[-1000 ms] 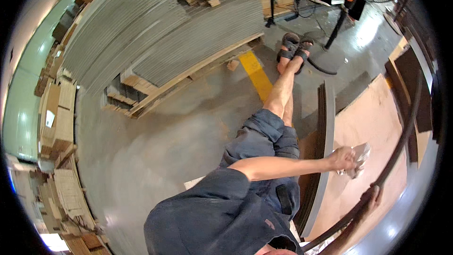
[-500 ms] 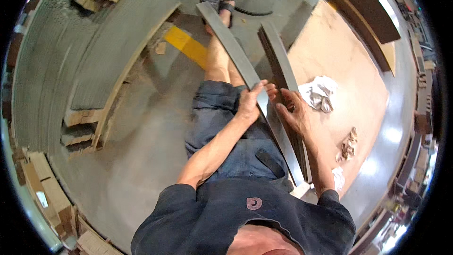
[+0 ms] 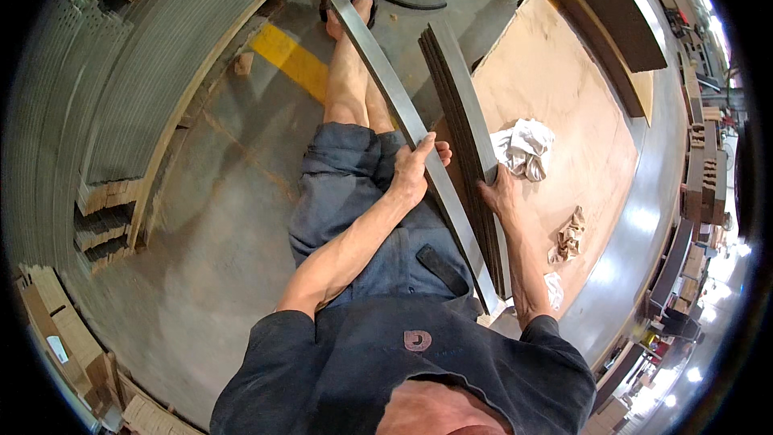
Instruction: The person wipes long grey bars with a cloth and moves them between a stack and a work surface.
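A long grey metal bar (image 3: pixel 394 97) slants across my lap, its far end up by my feet. My left hand (image 3: pixel 415 167) is closed around it near its middle, thumb on top. Just to the right lies a stack of similar long metal bars (image 3: pixel 460 93), dark along its layered side. My right hand (image 3: pixel 506 195) grips the top bar of that stack at its edge; the thumb reaches over and the other fingers are partly hidden. A narrow gap separates the held bar from the stack.
Right of the stack, a brown cardboard sheet (image 3: pixel 588 121) carries a white crumpled cloth (image 3: pixel 527 149) and a brownish crumpled rag (image 3: pixel 568 235). Dark panels (image 3: pixel 616 8) stand at the far right. Tall stacks of grey sheets (image 3: pixel 177 80) rise on the left, and yellow floor tape (image 3: pixel 290 64) runs near my legs.
My right hand has gone from hovering with loosely curled fingers beside the bars to gripping the stack's top bar. The left hand keeps its hold. The whole view has shifted slightly.
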`<state>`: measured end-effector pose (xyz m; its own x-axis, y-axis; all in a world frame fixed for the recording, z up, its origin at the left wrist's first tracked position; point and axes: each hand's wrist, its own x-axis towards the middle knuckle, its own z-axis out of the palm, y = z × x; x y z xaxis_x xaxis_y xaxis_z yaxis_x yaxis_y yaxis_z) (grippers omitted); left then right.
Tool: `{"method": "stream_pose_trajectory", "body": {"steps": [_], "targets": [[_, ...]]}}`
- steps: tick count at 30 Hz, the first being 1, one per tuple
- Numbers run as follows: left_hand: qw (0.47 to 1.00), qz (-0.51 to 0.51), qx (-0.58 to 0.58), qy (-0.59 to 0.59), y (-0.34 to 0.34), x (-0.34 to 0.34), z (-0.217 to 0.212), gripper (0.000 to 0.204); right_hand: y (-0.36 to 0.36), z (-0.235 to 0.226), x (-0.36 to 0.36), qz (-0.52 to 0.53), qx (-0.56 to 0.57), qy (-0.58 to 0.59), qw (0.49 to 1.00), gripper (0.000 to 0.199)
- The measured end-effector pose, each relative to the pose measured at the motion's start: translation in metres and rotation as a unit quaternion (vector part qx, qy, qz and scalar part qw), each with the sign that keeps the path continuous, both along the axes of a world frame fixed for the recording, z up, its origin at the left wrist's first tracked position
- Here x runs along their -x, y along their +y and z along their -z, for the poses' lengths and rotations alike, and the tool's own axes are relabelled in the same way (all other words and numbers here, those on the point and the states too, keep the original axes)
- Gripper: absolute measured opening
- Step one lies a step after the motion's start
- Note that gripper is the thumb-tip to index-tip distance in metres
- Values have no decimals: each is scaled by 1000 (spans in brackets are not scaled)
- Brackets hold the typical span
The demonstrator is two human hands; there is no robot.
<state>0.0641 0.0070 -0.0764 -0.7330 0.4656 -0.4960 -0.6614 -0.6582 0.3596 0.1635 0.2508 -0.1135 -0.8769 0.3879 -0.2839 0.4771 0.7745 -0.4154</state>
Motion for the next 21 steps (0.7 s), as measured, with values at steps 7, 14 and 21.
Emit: {"method": "stream_pose_trajectory", "body": {"steps": [7, 14, 21], "targets": [[999, -7, 39, 5, 6, -6, 4, 24, 26, 3, -2, 2, -23, -8, 1000, 56], [996, -15, 83, 7, 9, -10, 13, 27, 23, -57, -8, 41, 97, -35, 994, 54], [992, -5, 112, 60, 12, -12, 12, 36, 21, -86, -15, 37, 254, -57, 965, 55]]}}
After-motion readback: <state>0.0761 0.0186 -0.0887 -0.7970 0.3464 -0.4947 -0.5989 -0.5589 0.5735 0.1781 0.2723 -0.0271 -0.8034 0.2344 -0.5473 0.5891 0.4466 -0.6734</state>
